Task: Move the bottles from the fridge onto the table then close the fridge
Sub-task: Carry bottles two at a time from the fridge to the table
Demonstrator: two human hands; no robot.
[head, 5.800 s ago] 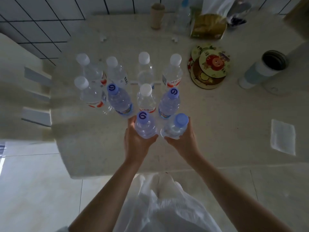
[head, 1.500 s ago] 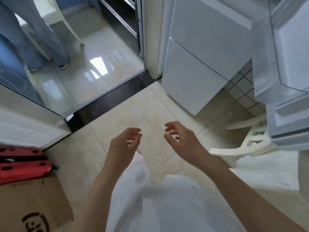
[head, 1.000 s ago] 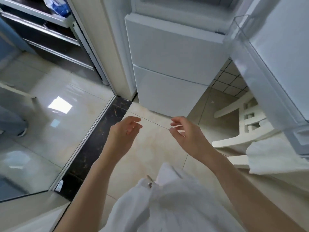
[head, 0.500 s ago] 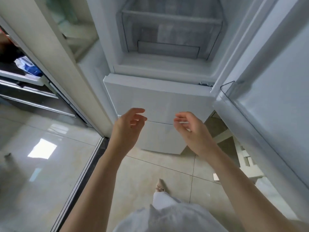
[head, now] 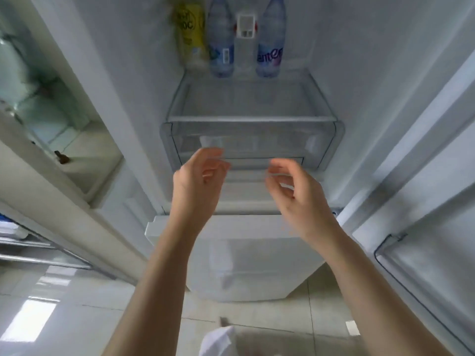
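Observation:
The fridge stands open in front of me. At the back of its glass shelf [head: 252, 98] stand two clear water bottles with blue labels, a left bottle [head: 221, 39] and a right bottle [head: 271, 39], plus a yellow bottle [head: 190, 34] further left. My left hand [head: 198, 181] and my right hand [head: 295, 196] are raised side by side in front of the clear crisper drawer [head: 252, 142], below the shelf. Both hands hold nothing, fingers loosely curled and apart. The table is out of view.
The open fridge door [head: 424, 201] with its shelf rail fills the right side. A closed lower drawer front [head: 246, 258] juts out beneath my hands. A white wall edge [head: 59, 191] and a glossy tiled floor [head: 51, 317] lie to the left.
I have turned from the table and floor toward the fridge. The view has risen from the lower drawers to the shelf with bottles. Both empty hands have lifted toward the fridge interior.

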